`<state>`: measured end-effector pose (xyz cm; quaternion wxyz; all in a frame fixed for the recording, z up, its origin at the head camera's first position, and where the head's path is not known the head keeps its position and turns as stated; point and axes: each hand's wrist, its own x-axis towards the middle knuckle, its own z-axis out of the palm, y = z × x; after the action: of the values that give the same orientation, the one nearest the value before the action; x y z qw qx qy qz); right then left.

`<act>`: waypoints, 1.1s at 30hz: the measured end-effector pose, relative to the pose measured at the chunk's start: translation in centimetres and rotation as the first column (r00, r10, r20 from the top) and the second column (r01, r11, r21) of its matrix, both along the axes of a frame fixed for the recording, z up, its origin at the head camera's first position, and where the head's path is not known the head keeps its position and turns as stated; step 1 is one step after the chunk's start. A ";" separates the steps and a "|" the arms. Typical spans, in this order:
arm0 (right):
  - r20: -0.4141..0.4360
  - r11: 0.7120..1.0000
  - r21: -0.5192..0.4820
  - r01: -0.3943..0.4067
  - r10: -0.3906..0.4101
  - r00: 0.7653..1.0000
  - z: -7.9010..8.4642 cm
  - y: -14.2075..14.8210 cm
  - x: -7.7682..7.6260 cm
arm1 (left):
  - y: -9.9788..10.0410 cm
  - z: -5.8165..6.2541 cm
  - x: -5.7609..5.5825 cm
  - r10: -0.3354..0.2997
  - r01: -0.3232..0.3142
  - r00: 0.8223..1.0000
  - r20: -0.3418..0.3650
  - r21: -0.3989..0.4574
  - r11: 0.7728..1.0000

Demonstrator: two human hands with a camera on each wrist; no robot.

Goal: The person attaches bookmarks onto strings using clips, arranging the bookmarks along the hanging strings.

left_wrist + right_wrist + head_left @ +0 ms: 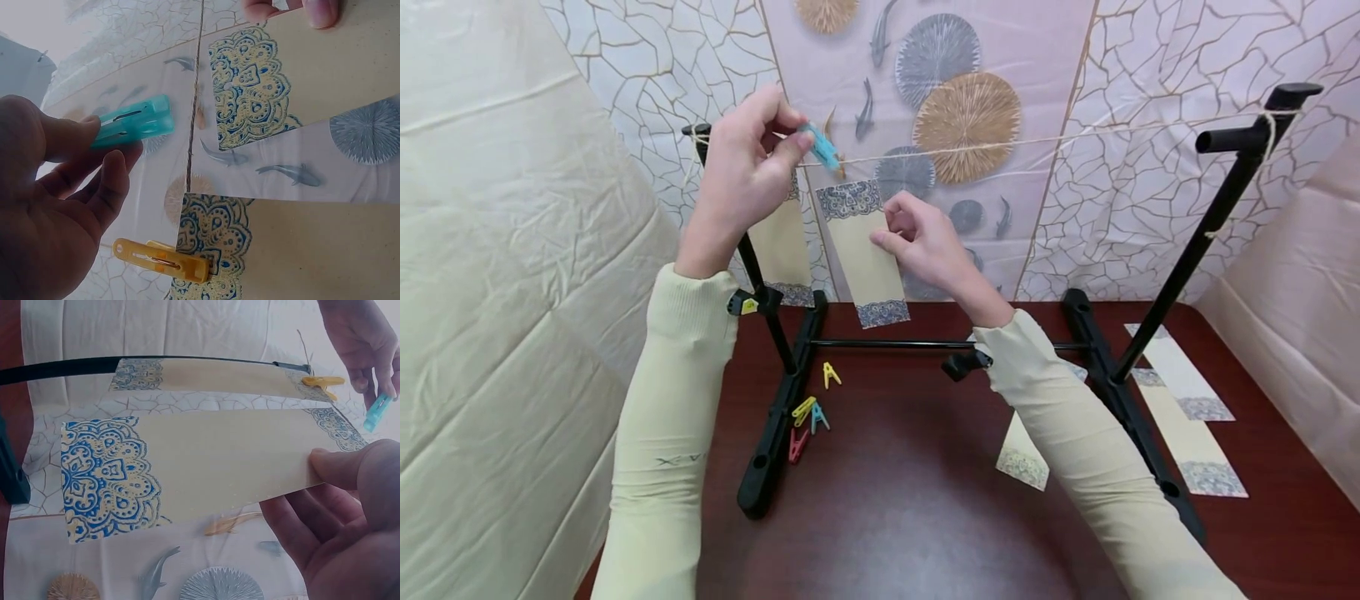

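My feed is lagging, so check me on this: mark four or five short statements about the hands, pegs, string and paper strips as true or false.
1. The left hand pinches a teal clothespin near the string. True.
2. The right hand holds a paper strip up by the string. True.
3. The strip already hanging is fastened with a red peg. False: a yellow peg clips it.
4. No pegs lie on the table. False: several loose pegs lie beside the black stand.
5. More paper strips lie flat on the table at the right. True.
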<state>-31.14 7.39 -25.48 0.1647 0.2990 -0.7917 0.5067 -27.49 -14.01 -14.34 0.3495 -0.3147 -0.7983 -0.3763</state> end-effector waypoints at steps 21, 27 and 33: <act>0.057 0.999 -0.022 -0.032 0.034 0.998 1.4 -1.6 -1.3 | -0.3 1.1 -0.8 0.081 -0.055 0.986 0.143 -0.177 0.983; 0.074 0.998 -0.028 -0.051 0.053 0.996 1.7 -2.0 -1.4 | -0.2 1.1 -0.8 0.106 -0.071 0.984 0.145 -0.230 0.971; 0.056 0.997 -0.050 -0.059 0.061 0.997 1.8 -2.2 -1.5 | -0.2 1.0 -0.9 0.103 -0.048 0.976 0.194 -0.271 0.961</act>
<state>-32.65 5.20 -23.66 0.1337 0.3038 -0.7743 0.5388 -28.41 -14.18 -13.33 0.2341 -0.2870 -0.8847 -0.2832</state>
